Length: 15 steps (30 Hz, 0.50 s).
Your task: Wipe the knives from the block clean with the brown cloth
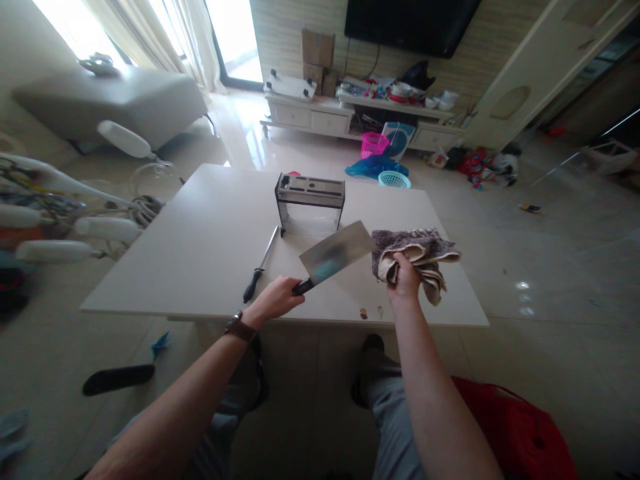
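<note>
My left hand [277, 297] is closed round the black handle of a cleaver [337, 253], whose broad blade points up and to the right over the table. In my right hand [404, 280] is a bunched brown and cream towel [417, 252], just right of the blade's tip. A sharpening steel [261, 265] with a black handle lies on the white table [210, 227], left of the cleaver. Behind the blade stands a knife block [311, 193] with a slotted top and an open frame.
Two small stickers [363, 313] mark the table's near edge. Beyond the table are a pink basket [374, 144], a light blue basket [394, 179] and a low white cabinet [305, 115]. White padded arms of some equipment [107, 228] stand at the left. A red bag [520, 427] sits at lower right.
</note>
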Each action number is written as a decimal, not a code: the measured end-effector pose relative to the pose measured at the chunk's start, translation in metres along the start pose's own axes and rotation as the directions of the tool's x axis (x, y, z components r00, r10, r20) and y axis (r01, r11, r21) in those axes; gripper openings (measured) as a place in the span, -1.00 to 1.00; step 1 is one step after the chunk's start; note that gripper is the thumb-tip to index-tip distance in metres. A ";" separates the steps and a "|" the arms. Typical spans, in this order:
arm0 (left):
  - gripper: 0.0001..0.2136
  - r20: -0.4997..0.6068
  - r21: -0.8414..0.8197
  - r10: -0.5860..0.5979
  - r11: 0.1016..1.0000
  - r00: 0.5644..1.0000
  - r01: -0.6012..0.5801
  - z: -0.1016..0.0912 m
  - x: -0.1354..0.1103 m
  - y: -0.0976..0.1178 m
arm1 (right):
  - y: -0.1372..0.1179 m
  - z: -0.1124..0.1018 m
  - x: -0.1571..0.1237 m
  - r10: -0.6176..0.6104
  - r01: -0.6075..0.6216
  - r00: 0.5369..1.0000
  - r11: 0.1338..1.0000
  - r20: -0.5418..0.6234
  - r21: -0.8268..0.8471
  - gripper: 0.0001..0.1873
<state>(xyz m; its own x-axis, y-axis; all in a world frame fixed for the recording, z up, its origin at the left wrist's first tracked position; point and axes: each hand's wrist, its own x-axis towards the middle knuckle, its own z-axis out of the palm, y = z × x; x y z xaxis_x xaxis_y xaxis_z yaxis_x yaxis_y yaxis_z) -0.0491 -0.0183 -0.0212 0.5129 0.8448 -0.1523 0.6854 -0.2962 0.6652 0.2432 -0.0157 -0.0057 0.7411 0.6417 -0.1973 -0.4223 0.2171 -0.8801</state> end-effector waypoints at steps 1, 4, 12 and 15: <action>-0.82 -0.026 -0.034 -0.009 0.999 1.000 0.008 0.001 0.003 0.002 | 0.002 0.003 -0.004 0.008 -0.008 1.000 1.000 -0.007 0.007 -0.65; -0.82 -0.091 -0.088 -0.034 0.996 0.995 0.026 0.008 0.011 0.014 | 0.013 0.017 -0.026 0.113 -0.112 0.993 0.994 0.044 -0.016 -0.65; -0.83 -0.126 -0.027 -0.072 0.997 0.989 0.069 0.035 0.028 0.049 | 0.048 0.042 -0.074 0.321 -0.286 0.934 0.934 0.155 -0.214 -0.74; -0.80 -0.109 0.029 -0.072 0.997 0.991 0.076 0.038 0.030 0.052 | 0.053 0.042 -0.074 0.357 -0.322 0.928 0.910 0.101 -0.262 -0.78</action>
<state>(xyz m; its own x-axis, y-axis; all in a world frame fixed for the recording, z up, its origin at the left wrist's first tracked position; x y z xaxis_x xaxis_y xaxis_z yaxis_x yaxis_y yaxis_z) 0.0220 -0.0253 -0.0187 0.4027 0.9075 -0.1191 0.7368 -0.2442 0.6305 0.1436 -0.0210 -0.0196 0.4844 0.7477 -0.4542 -0.4857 -0.2020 -0.8505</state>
